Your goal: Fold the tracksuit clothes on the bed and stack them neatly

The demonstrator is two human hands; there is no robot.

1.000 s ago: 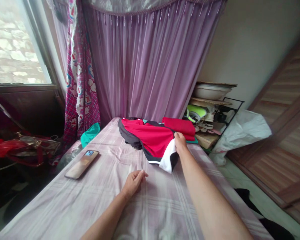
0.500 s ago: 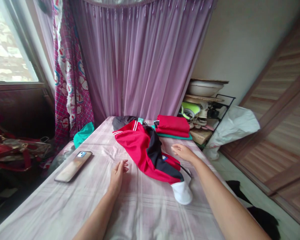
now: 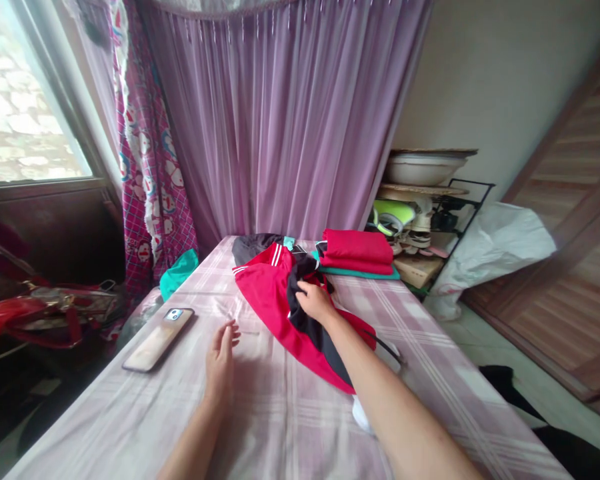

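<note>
R hand [image 3: 314, 302] on red jacket [image 3: 270, 293]

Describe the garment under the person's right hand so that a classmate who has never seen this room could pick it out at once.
On the pink checked cloth of the table, before the purple curtain, a red and black sports jacket lies crumpled under the right hand. Unlike the folded red garment behind it, it is unfolded, with white stripes at its collar.

one phone [image 3: 158, 339]; one red jacket [image 3: 280, 303]; two folded garments [image 3: 357, 253]; two hands [image 3: 220, 357].
</note>
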